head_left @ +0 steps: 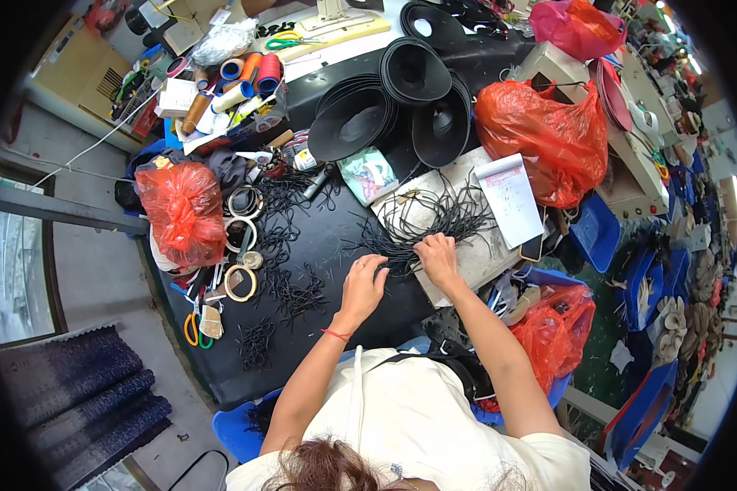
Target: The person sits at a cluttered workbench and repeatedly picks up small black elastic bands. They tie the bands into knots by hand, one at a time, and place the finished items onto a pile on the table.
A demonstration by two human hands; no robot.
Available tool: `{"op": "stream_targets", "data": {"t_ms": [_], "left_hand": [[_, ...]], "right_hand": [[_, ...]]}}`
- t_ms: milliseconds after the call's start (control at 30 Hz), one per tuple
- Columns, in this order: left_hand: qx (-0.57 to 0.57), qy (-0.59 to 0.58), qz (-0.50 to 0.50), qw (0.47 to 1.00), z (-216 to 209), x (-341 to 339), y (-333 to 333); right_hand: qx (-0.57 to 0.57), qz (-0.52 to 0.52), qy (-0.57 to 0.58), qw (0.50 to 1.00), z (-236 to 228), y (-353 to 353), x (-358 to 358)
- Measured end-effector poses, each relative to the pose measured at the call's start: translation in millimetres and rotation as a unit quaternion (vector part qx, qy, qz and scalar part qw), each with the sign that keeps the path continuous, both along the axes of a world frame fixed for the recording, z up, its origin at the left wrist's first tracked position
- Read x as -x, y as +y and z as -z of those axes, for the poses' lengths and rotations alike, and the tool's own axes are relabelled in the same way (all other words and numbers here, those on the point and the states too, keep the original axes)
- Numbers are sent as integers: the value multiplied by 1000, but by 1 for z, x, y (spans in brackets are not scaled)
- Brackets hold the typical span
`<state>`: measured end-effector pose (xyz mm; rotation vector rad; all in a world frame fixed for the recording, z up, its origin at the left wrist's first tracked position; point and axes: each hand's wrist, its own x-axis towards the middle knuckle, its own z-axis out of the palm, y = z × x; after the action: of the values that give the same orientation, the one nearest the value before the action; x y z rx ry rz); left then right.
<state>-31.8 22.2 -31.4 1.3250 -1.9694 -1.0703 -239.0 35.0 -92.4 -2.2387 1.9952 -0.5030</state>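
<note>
A tangled pile of thin black cords [446, 214] spreads over a pale, worn board [464, 260] in front of me. At the pile's near edge my right hand [439, 260] has its fingers curled down onto some cords; the fingertips are partly hidden. My left hand [363, 286], with a red string round its wrist, is beside the cords' left end. Its thumb and bent fingers are apart, and I see nothing held between them. A white notepad [509, 201] with writing lies on the board's right side.
More black cord clumps [301, 293] lie left on the black table [329, 231]. Tape rolls [240, 282], orange-handled scissors [191, 329] and a red plastic bag [182, 213] line the left edge. Curved black sheets [352, 123] stand behind. Another red bag [540, 139] sits back right.
</note>
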Motion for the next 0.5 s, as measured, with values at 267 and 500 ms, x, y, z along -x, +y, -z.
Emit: {"op": "stream_targets", "data": {"t_ms": [267,500], "left_hand": [[46,-67,45,996,-26,0,-13],[-280,221,24,934,-63,-21,0]], "right_hand": [[99,-69,-148,982,-84,6,-38],[126,32,-246,960,-144,23,-48]]}}
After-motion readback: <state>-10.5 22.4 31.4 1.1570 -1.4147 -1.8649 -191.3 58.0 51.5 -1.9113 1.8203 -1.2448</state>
